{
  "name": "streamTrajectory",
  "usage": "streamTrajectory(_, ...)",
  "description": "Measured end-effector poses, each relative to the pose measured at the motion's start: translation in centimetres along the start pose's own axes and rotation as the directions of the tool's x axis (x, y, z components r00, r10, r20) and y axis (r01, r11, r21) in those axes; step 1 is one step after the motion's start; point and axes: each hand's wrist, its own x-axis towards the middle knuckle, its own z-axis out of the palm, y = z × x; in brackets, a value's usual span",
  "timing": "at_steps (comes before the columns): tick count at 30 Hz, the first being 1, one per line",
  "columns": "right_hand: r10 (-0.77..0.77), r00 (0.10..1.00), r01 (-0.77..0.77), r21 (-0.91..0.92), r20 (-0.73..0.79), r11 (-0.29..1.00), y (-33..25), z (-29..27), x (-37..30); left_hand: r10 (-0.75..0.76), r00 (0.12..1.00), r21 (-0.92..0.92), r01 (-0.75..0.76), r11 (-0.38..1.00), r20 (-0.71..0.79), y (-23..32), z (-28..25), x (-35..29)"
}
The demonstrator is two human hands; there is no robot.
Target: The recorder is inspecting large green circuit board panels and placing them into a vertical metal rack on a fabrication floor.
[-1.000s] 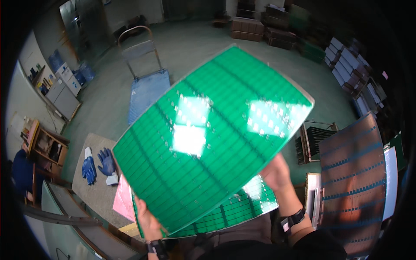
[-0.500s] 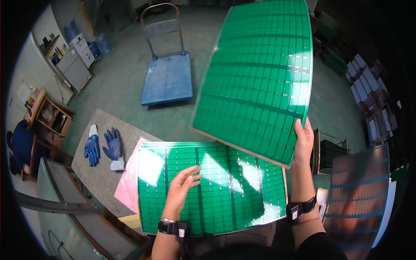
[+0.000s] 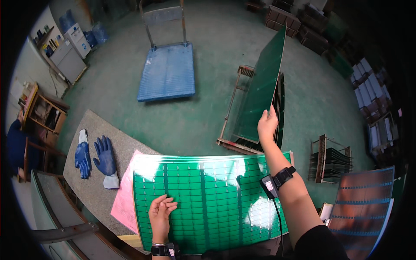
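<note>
My right hand (image 3: pixel 268 125) is closed on the near edge of a large green circuit board panel (image 3: pixel 263 84). That panel stands nearly upright, edge-on to me, at a rusty metal rack (image 3: pixel 229 110) on the floor beyond the table. Whether its lower edge rests in the rack's slots I cannot tell. Other dark panels stand just right of it, partly hidden. In front of me lies a stack of glossy green circuit board panels (image 3: pixel 221 190). Over the stack's left part is my left hand (image 3: pixel 160 216), open and holding nothing, its fingers loosely bent.
Blue-and-white work gloves (image 3: pixel 105 158) and pink sheet (image 3: pixel 125 195) lie on the speckled table (image 3: pixel 89 125). A blue platform cart (image 3: pixel 168 71) stands ahead. At right are a smaller rack (image 3: pixel 330 160) and copper-coloured panel (image 3: pixel 362 206). Someone in dark blue (image 3: pixel 19 145) sits far left.
My right hand has carried the panel away from above the stack and turned it edge-on at the rack. My left hand has drawn back toward me and left.
</note>
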Motion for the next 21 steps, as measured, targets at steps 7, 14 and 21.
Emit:
streamTrajectory(7, 0.051, 0.995, -0.048, -0.034, 0.088, 0.998, 3.3, 1.2, -0.2, -0.007, 0.999, 0.020, 0.008, 1.000, -0.042, 0.4, 0.4, 0.2)
streamTrajectory(14, 0.141, 0.986, -0.141, -0.006, 0.088, 0.990, 6.4, 2.7, 4.3, -0.005, 0.998, 0.007, 0.005, 1.000, -0.070, 0.3, 0.2, 0.2)
streamTrajectory(21, 0.207, 0.972, -0.202, -0.055, 0.108, 0.978, 8.0, 4.5, 6.3, 0.008, 0.998, 0.008, -0.007, 1.000, -0.059, 0.0, -0.1, 0.3)
